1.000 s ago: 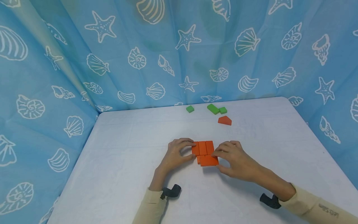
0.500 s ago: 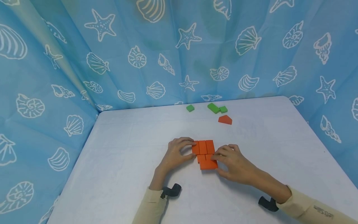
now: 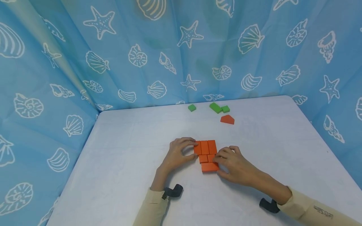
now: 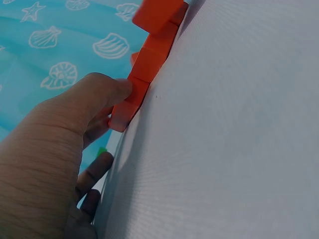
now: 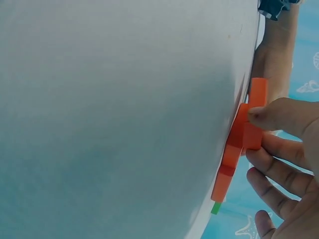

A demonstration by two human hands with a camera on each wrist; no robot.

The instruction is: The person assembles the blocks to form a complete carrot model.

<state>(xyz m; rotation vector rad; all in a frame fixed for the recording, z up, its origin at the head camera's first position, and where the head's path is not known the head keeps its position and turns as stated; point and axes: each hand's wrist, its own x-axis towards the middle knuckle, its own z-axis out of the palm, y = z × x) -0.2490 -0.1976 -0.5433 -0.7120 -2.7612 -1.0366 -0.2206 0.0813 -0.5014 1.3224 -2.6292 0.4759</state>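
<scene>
Several orange wooden blocks lie together at mid-table. Three rectangular blocks (image 3: 205, 147) make the far row, with two smaller blocks (image 3: 203, 158) in front of it. My left hand (image 3: 178, 153) grips the leftmost rectangular block (image 4: 130, 98) between thumb and fingers. From the right, my right hand (image 3: 234, 165) pinches an oblong orange block (image 3: 209, 167) at the near side of the group. In the right wrist view this oblong block (image 5: 258, 91) stands off the tabletop, above the other blocks, with the thumb on its near face. The right fingers partly hide one small block (image 3: 211, 158).
Beyond the group lies a red-orange block with slanted sides (image 3: 227, 119). Near the back edge are a green oblong block (image 3: 216, 107) and two small green blocks, one alone (image 3: 192, 108) to the left. A blue shell-print curtain (image 3: 175, 78) surrounds the white table (image 3: 135, 157).
My right hand has drawn the oblong block toward the near side, uncovering the two small blocks in front of the far row. The left hand keeps its hold in place.
</scene>
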